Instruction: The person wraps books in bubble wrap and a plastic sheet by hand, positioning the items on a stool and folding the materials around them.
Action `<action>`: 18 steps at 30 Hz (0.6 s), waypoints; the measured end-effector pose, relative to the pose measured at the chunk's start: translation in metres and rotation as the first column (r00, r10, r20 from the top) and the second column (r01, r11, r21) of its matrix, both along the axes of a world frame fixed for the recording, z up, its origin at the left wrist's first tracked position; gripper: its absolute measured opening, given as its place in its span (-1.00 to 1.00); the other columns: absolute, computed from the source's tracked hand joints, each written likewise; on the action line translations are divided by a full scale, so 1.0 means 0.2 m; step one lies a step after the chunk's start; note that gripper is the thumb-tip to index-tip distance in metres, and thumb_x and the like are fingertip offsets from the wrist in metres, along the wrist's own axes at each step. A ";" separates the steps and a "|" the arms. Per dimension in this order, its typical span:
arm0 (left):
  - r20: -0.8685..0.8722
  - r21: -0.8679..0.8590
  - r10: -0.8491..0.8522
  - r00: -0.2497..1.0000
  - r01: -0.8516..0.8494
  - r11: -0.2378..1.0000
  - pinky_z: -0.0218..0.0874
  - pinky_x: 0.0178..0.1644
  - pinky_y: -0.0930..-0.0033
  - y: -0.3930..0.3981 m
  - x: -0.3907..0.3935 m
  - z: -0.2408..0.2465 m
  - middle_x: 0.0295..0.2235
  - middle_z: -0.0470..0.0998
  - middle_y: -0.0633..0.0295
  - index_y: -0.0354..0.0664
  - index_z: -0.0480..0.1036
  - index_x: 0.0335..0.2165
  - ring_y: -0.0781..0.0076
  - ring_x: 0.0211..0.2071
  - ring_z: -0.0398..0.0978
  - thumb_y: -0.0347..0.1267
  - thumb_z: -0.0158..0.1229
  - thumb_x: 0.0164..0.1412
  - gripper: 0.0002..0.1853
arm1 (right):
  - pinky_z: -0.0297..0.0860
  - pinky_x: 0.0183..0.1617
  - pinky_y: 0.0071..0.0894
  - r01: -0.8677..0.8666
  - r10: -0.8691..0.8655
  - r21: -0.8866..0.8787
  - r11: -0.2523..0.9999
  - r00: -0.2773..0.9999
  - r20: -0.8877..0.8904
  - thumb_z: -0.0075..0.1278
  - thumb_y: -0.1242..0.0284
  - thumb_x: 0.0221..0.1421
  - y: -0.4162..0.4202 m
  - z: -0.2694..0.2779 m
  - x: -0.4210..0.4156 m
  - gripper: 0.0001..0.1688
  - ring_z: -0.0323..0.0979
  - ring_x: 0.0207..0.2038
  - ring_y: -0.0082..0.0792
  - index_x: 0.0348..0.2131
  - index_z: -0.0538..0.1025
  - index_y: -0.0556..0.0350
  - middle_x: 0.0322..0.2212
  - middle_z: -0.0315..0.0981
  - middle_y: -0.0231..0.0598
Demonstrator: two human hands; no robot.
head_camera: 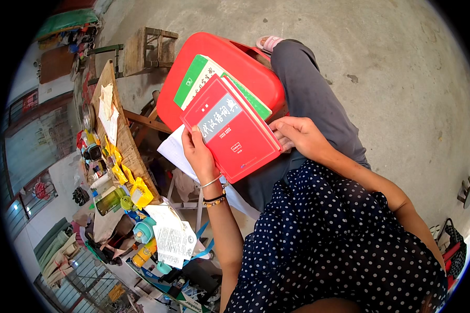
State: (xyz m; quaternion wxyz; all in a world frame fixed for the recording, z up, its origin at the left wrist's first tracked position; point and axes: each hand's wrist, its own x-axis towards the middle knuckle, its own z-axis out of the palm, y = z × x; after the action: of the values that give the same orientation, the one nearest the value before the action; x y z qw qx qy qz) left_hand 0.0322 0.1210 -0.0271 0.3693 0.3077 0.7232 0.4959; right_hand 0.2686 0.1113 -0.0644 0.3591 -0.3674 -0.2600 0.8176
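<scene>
A closed red hardcover dictionary (254,144) lies tilted between my hands, its front cover facing up. My left hand (199,154) grips its left side, with the thumb on the cover. At the right edge, my right hand (297,135) touches the book near its lower corner, its fingers partly hidden. A green and white book (192,82) rests on a red plastic stool (227,51), partly covered by the red dictionary. White paper (176,150) shows below my left hand's side of the book.
On the left, a wooden table (135,160) holds papers, yellow packets and a green bottle (110,200). A wooden stool (136,51) stands beyond it. Printed sheets (176,242) and a turquoise-lidded container (144,230) are at the lower left. My legs are beside the red stool.
</scene>
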 end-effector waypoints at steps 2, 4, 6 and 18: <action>-0.012 -0.001 -0.020 1.000 0.020 1.000 0.24 -0.16 0.50 0.00 0.00 0.00 -0.19 0.44 0.18 -0.38 0.29 -0.06 0.57 -0.25 0.37 -0.28 -0.09 0.31 -0.63 | 0.40 -0.41 -0.66 0.001 -0.001 0.007 1.000 1.000 0.014 -0.25 0.40 0.26 0.00 0.01 0.00 -0.66 0.43 -0.54 -0.61 -0.25 0.49 0.32 -0.53 0.49 -0.30; -0.029 0.000 -0.034 0.999 0.034 0.999 0.24 -0.15 0.50 -0.01 -0.01 0.00 -0.20 0.44 0.19 -0.38 0.30 -0.06 0.58 -0.25 0.37 -0.28 -0.09 0.31 -0.63 | 0.40 -0.42 -0.67 -0.001 0.000 0.028 1.000 0.999 0.033 -0.24 0.40 0.26 0.01 0.01 0.00 -0.65 0.43 -0.54 -0.62 -0.27 0.50 0.32 -0.55 0.49 -0.32; -0.051 0.002 -0.046 0.998 0.046 0.999 0.23 -0.15 0.50 -0.01 -0.02 -0.01 -0.20 0.45 0.20 -0.39 0.31 -0.07 0.58 -0.25 0.37 -0.28 -0.08 0.31 -0.63 | 0.37 -0.45 -0.67 0.010 -0.011 0.020 1.000 0.999 0.042 -0.21 0.40 0.25 0.01 0.03 0.00 -0.66 0.40 -0.56 -0.64 -0.29 0.51 0.32 -0.57 0.47 -0.33; -0.128 0.037 -0.004 0.992 0.009 0.999 0.25 -0.23 0.55 -0.01 -0.02 -0.05 -0.29 0.48 0.21 -0.36 0.36 -0.14 0.62 -0.33 0.39 -0.24 -0.07 0.30 -0.64 | 0.17 -0.56 -0.70 -0.044 0.025 0.099 0.994 0.983 0.181 0.15 0.32 0.04 0.04 0.10 -0.05 -0.64 0.20 -0.62 -0.77 -0.36 0.50 0.35 -0.69 0.34 -0.51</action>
State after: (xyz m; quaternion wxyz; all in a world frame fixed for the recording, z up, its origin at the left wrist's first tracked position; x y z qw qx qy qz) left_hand 0.0287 0.1192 -0.0376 0.3180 0.3480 0.7348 0.4876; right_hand 0.2591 0.1192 -0.0448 0.3384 -0.4159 -0.3393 0.7729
